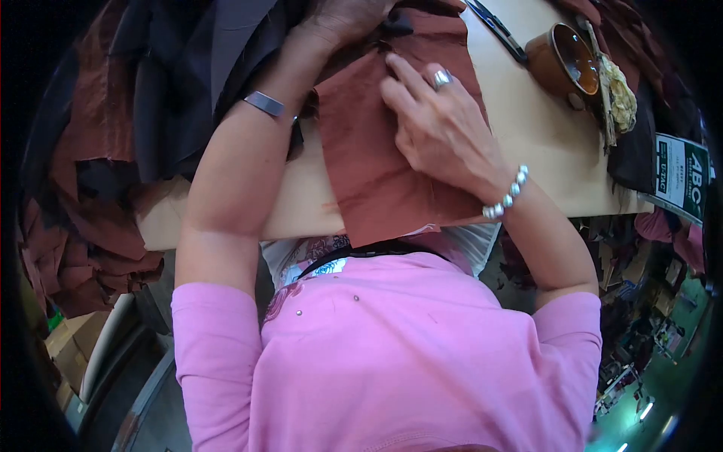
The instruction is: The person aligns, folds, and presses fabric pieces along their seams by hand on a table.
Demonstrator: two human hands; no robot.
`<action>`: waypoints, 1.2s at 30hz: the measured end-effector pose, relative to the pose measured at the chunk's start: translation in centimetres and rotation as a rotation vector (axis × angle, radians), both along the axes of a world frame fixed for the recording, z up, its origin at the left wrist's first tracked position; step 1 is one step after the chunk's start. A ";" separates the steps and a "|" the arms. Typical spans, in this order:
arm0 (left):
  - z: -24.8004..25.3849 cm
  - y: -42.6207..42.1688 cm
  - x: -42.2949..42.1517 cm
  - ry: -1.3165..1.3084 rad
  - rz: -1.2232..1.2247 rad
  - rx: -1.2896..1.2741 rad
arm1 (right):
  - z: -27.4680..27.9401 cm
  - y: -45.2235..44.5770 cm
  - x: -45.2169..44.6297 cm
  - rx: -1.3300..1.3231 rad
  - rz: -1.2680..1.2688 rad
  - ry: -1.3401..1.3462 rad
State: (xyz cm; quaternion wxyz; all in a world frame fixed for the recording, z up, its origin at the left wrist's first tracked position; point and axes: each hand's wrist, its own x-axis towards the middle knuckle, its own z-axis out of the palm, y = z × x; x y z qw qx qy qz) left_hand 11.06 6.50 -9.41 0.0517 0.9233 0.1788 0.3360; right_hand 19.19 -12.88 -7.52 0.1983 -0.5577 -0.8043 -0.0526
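A rust-brown cloth piece (pixel 369 162) lies over the table's near edge, with a darker patch of fabric at its top. My right hand (pixel 444 124), wearing a ring and a beaded bracelet, rests on it with bent fingers closed on the cloth near that patch. At the upper edge of view, my left hand (pixel 348 19) reaches over the same fabric; its fingers are mostly cut off or hidden. Dark cloth (pixel 260 53) is heaped against my left forearm.
On the pale table (pixel 531 169), dark-handled snips (pixel 497 30) lie beside a brown glazed bowl (pixel 559 64). A dried pale flower (pixel 619 94) and a green-and-white ABC package (pixel 680 177) are at right. Brown cloth pieces (pixel 83 248) hang at left.
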 end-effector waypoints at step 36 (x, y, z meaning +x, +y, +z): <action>1.4 -9.6 -9.1 0.218 -0.294 -0.086 | -0.8 -6.5 -0.2 -0.044 0.081 0.271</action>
